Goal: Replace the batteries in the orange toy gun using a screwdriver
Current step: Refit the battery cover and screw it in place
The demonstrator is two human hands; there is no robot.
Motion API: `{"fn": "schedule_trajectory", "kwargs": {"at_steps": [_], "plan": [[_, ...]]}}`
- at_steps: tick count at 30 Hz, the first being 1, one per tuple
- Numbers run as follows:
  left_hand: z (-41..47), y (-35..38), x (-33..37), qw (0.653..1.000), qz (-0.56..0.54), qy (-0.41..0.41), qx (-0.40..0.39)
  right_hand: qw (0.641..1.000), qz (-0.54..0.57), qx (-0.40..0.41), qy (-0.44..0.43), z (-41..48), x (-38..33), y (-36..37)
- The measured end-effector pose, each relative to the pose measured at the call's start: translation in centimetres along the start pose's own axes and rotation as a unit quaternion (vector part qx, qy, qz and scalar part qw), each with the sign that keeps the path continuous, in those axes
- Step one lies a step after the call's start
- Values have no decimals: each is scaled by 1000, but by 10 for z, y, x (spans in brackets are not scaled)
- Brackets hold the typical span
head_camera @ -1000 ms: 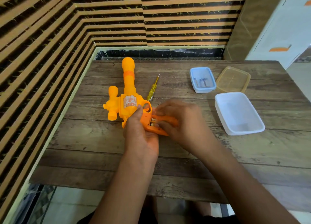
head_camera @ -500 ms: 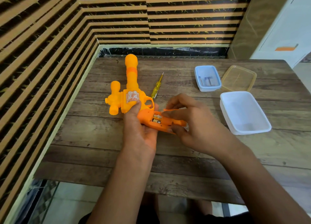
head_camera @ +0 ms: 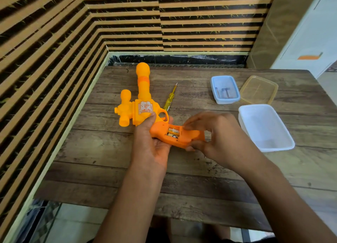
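A person works at a brown wooden plank table (head_camera: 109, 151) on an orange plastic toy gun (head_camera: 144, 107), its barrel pointing away. The left hand (head_camera: 151, 146) grips the gun where handle meets body, thumb on top. The right hand (head_camera: 224, 138) curls round the handle's butt end. Between the hands the battery compartment lies open, with cylindrical batteries (head_camera: 173, 132) showing.

This looks like the battery-swap step. Next, the cells likely need prising out or seating.

A yellow transparent-handled screwdriver (head_camera: 170, 99) lies just beyond the left hand.

Beyond the right hand is a small pale-blue plastic tub (head_camera: 225, 102) holding small metallic pieces (head_camera: 225, 92), too small to identify. Beside it sits an amber translucent plastic tray (head_camera: 259, 89), and a large white rectangular tub (head_camera: 264, 127), apparently empty, sits right of the right hand.
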State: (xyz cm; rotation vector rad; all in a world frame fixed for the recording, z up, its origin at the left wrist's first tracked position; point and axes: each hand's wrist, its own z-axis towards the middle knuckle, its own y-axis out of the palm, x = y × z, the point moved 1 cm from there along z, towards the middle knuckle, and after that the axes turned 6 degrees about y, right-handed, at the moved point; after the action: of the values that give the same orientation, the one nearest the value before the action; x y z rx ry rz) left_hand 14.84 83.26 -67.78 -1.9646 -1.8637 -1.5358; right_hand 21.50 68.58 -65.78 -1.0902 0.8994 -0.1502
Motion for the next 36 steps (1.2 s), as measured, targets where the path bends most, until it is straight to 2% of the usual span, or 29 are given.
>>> {"fn": "schedule_trajectory", "kwargs": {"at_steps": [3,8,11,18,22,28,36], "plan": [[1,2,0,1000,-5,-1,1,999,17,13,24,-1,-2,-2],[3,2,2,1000,-1,-5,-10,996,65,55,11,-5,-8,-4],[3,2,2,999,28,-12,-25,996,80,43,4,-6,-14,-1],[1,-1,6,995,93,-19,-43,996,76,27,-50,-5,-18,10],[-4,2,7,993,107,-30,-43,996,72,14,-46,-3,-17,19],[1,-1,5,993,113,-21,-35,997,44,50,-48,0,-14,22],[-1,-1,7,991,125,-26,-31,995,67,55,-40,0,-13,29]]}}
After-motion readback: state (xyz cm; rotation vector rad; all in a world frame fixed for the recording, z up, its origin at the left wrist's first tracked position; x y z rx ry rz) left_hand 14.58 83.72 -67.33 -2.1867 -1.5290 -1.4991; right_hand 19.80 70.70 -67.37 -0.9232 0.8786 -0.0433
